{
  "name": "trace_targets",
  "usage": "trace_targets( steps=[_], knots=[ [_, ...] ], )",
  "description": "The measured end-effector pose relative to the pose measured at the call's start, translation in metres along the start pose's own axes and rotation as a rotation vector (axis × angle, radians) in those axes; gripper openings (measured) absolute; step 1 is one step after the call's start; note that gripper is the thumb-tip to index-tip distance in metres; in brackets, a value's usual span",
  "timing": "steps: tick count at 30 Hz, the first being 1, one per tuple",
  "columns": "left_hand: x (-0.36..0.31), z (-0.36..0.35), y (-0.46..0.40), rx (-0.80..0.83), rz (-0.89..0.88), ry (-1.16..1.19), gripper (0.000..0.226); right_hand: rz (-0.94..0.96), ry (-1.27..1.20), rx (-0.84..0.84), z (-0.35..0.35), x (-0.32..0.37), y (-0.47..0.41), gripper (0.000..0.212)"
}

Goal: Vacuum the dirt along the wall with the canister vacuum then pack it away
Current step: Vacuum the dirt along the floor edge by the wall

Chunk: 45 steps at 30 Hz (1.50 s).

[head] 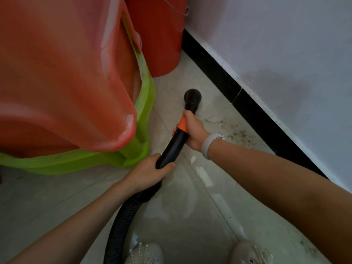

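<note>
I see pale tiled floor [190,206], dirt [236,133] by black skirting [219,73], white wall [285,54]; my right hand [194,132] and left hand [150,171], fingers curled, grip the vacuum wand [177,141]

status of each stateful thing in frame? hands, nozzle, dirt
left hand: grips the black wand low
right hand: grips wand at the orange collar
round nozzle: down at the floor, short of the dirt
dirt: still along the baseboard

A plain indoor utility or storage corner, likely in a home. Pale tiled floor [190,216] meets a white wall [276,54] with black skirting [238,92]. Red plastic tubs [57,73] and a red bucket [158,35] stand there.
</note>
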<state>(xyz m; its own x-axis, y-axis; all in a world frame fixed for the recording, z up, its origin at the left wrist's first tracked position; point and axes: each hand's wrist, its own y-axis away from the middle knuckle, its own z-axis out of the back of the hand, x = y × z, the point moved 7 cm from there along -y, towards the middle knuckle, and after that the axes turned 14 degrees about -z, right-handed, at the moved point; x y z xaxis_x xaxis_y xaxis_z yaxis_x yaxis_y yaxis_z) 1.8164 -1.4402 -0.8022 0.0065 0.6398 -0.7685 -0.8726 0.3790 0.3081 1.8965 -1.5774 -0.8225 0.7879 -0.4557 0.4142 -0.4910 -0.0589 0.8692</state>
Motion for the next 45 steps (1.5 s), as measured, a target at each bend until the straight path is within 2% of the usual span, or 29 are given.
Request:
trace_targets(
  steps=[6,15,23,28,31,36,42,45],
  knots=[
    [0.011,0.006,0.008,-0.086,0.050,0.093,0.029,-0.048,0.081,0.053,-0.028,-0.005,0.000,0.022],
    [0.016,0.009,0.006,-0.151,0.089,0.099,0.032,-0.089,0.159,-0.043,-0.032,-0.006,-0.003,0.020],
    [0.012,0.001,0.007,0.031,-0.007,0.109,0.033,-0.155,0.074,-0.132,-0.001,-0.021,-0.002,0.022],
    [0.009,-0.011,0.013,0.112,-0.025,0.134,0.033,-0.121,0.019,-0.144,0.020,-0.033,-0.002,0.023],
    [0.010,-0.005,0.015,0.043,-0.006,0.092,0.032,-0.113,0.028,-0.100,0.012,-0.032,-0.001,0.025],
    [0.013,0.003,0.031,-0.100,0.072,-0.042,0.036,-0.137,0.074,0.068,-0.019,-0.037,-0.002,0.030],
    [0.016,0.006,0.036,-0.161,0.100,-0.049,0.029,-0.154,0.176,0.147,-0.041,-0.037,0.001,0.033],
    [0.019,0.006,0.041,-0.150,0.121,-0.059,0.039,-0.156,0.174,0.136,-0.041,-0.041,0.005,0.034]
  ],
)
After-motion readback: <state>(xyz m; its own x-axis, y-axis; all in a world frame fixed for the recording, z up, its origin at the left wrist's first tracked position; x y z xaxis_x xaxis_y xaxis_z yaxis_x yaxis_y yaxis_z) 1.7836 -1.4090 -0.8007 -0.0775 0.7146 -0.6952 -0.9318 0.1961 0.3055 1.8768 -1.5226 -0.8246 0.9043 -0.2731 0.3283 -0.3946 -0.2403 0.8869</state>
